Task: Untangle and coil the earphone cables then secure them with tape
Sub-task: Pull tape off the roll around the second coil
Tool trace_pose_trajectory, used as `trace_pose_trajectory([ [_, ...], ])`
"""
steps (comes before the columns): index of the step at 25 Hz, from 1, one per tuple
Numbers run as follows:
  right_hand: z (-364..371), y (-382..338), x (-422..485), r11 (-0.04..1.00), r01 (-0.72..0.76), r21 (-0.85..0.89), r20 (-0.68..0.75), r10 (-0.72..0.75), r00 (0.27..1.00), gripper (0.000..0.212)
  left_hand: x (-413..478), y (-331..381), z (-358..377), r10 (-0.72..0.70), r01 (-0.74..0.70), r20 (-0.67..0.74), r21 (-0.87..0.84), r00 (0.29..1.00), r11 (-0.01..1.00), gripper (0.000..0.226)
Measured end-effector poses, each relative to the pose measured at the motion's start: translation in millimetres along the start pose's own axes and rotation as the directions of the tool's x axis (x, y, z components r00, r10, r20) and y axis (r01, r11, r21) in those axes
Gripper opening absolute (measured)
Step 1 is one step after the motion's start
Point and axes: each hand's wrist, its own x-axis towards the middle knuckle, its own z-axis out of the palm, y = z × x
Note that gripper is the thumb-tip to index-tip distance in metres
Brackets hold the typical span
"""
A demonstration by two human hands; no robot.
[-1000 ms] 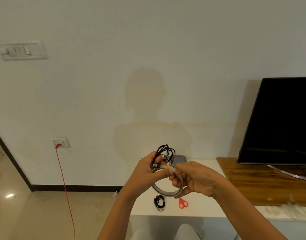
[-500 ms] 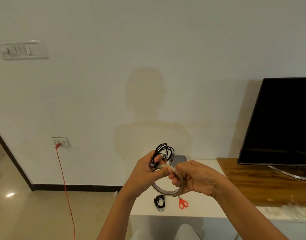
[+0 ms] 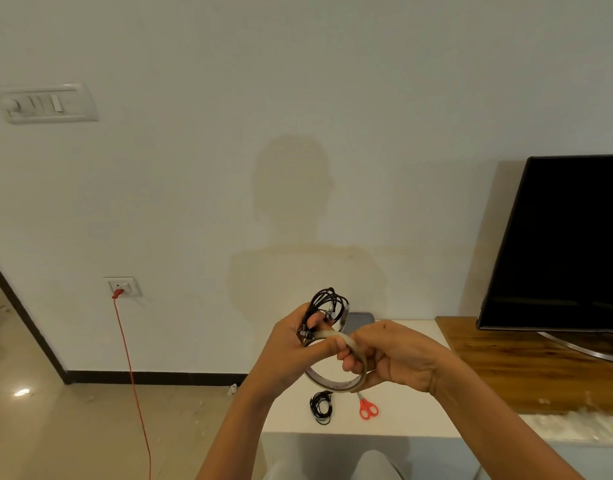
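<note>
My left hand (image 3: 291, 344) grips a coil of black earphone cable (image 3: 327, 303), whose loops stick up above the fist. A strip of clear tape runs from the coil across my left thumb to a tape roll (image 3: 336, 381). My right hand (image 3: 391, 358) holds that roll by its upper right side, fingers curled through the ring. Both hands hover above the white table (image 3: 409, 420). A second black earphone coil (image 3: 321, 407) lies on the table below the roll.
Red-handled scissors (image 3: 367, 408) lie right of the second coil. A grey flat object (image 3: 358, 322) rests at the table's back. A dark TV (image 3: 561, 244) stands on a wooden top (image 3: 526, 372) to the right. A red cord (image 3: 131, 375) hangs from a wall socket.
Both hands have stayed close together over the table. The tape strip lies a little tighter over my left thumb and the coil; nothing was let go.
</note>
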Motion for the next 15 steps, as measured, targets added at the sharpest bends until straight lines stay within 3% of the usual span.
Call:
trace_pose_trajectory([
  [2, -0.4, 2.2, -4.1, 0.998, 0.058, -0.008, -0.04, -0.058, 0.997, 0.036, -1.0, 0.4, -0.2, 0.024, -0.022, -0.046, 0.057, 0.999, 0.998, 0.038],
  [4, 1.2, 11.8, -3.4, 0.985, 0.174, -0.017, -0.216, -0.173, 0.961, 0.028, -1.1, 1.7, 2.1, 0.061, -0.042, -0.106, 0.176, 0.993, 0.983, 0.032],
  [7, 2.5, 25.5, 1.4, 0.905, 0.32, -0.28, -0.526, -0.423, 0.737, 0.012, 0.7, 5.8, 7.9, 0.098, -0.044, -0.184, 0.281, 0.978, 0.959, 0.027],
  [9, 5.3, 23.2, 1.1, 0.87, 0.31, -0.384, -0.548, -0.485, 0.681, 0.006, 2.8, 6.0, 10.7, 0.097, -0.024, -0.219, 0.316, 0.971, 0.948, 0.03],
  [15, 12.5, 17.5, 2.2, 0.822, 0.303, -0.482, -0.517, -0.546, 0.659, 0.019, 0.6, 2.7, 19.5, 0.1, -0.009, -0.205, 0.403, 0.974, 0.915, 0.029],
])
